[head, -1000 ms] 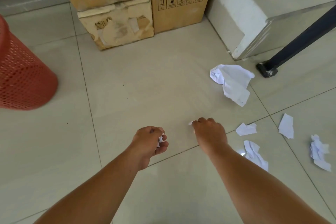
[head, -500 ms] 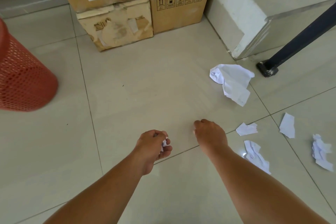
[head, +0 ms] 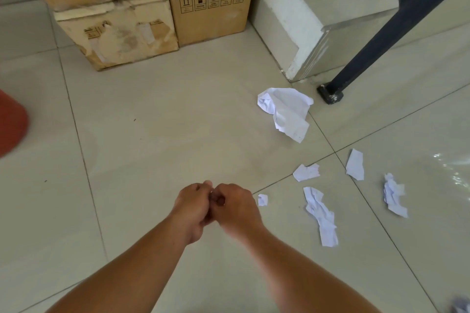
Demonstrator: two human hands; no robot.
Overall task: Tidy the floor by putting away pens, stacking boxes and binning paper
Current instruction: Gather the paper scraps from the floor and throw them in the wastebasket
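My left hand (head: 192,207) and my right hand (head: 235,207) meet knuckle to knuckle low over the tiled floor, both with fingers curled; the small paper scraps they grip are hidden inside. A tiny scrap (head: 262,199) lies just right of my right hand. Further right lie a long crumpled strip (head: 321,216), two torn pieces (head: 306,172) (head: 355,164) and a crumpled wad (head: 394,194). A big crumpled sheet (head: 284,109) lies further back. The red mesh bin (head: 10,122) shows at the left edge. No pens are in view.
Cardboard boxes stand stacked at the back: a battered one (head: 117,33) and a printed one (head: 211,15), each under another box. A grey step corner (head: 292,20) and a dark slanted table leg (head: 381,40) stand at the right. Another paper wad (head: 460,309) peeks in bottom right.
My right hand lifted off the floor and swung left to meet my left hand. The view shifted right, so the red bin slid to the left edge.
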